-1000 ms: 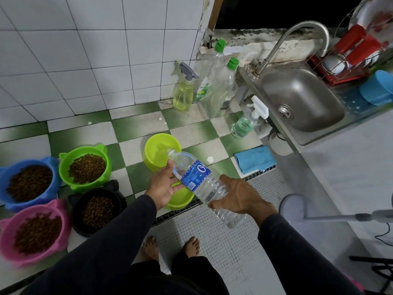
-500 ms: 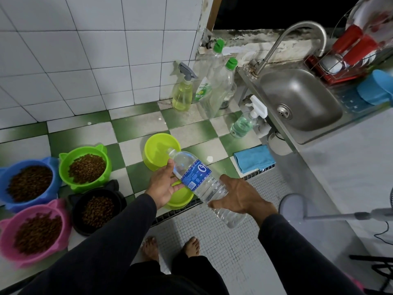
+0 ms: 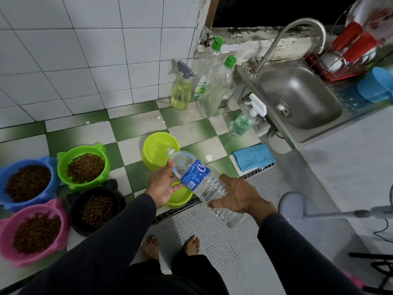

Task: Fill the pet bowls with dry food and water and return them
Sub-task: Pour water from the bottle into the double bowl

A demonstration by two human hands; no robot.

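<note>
A clear water bottle [image 3: 198,177] with a blue label is tilted, its open mouth over a lime bowl [image 3: 157,145] on the checkered floor. My right hand [image 3: 238,199] grips the bottle's lower body. My left hand [image 3: 163,184] cups its upper part, thumb against the shoulder. A second lime bowl [image 3: 180,199] lies partly hidden under my hands. At the left stand a blue bowl [image 3: 12,167], a green bowl [image 3: 66,158], a black bowl [image 3: 76,201] and a pink bowl [image 3: 8,226], each holding brown dry food.
Spray and dish-soap bottles [image 3: 212,81] stand against the white tiled wall. A steel sink [image 3: 297,99] with a tap is at the right, a folded blue cloth [image 3: 253,156] below it. A fan base [image 3: 291,205] and my bare feet [image 3: 170,245] are on the mosaic floor.
</note>
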